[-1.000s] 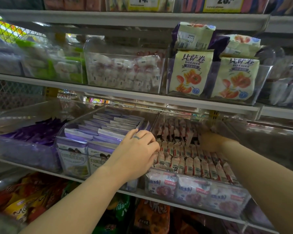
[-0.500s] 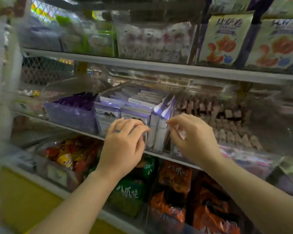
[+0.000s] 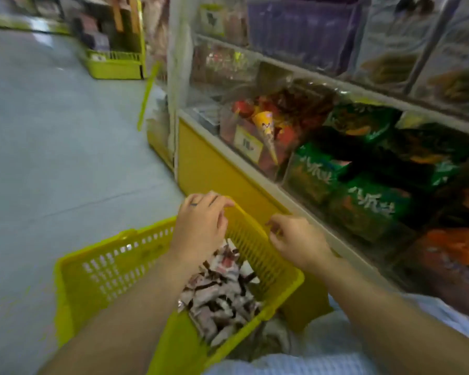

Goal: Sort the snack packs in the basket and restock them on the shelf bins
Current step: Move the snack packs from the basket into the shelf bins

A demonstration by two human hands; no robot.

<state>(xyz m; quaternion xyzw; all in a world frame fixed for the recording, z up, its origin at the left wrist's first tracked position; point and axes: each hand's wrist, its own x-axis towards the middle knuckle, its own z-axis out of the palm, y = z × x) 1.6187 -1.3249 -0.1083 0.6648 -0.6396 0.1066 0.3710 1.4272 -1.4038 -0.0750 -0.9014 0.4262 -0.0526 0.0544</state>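
The yellow basket [image 3: 114, 269] is set on the grey floor [image 3: 65, 158], hard against the yellow base [image 3: 214, 169] of the shelf unit. Its slatted wall is laid parallel to that base, and its longer perforated wall is seen running away from the shelf, out to the left into the aisle. The snack packs [image 3: 220, 293], white with dark and red print, are heaped in the end of the basket nearest the shelf, below and between the two forearms.

The left hand [image 3: 201, 226] is placed at the far corner of the rim, fingers bent over it; whether the rim is clasped cannot be told through the blur. The right hand [image 3: 298, 242] is held over the slatted wall, fingers loosely curled, with nothing seen in them. Green packs [image 3: 317, 174] are stacked in the clear bin [image 3: 284, 169] just above.
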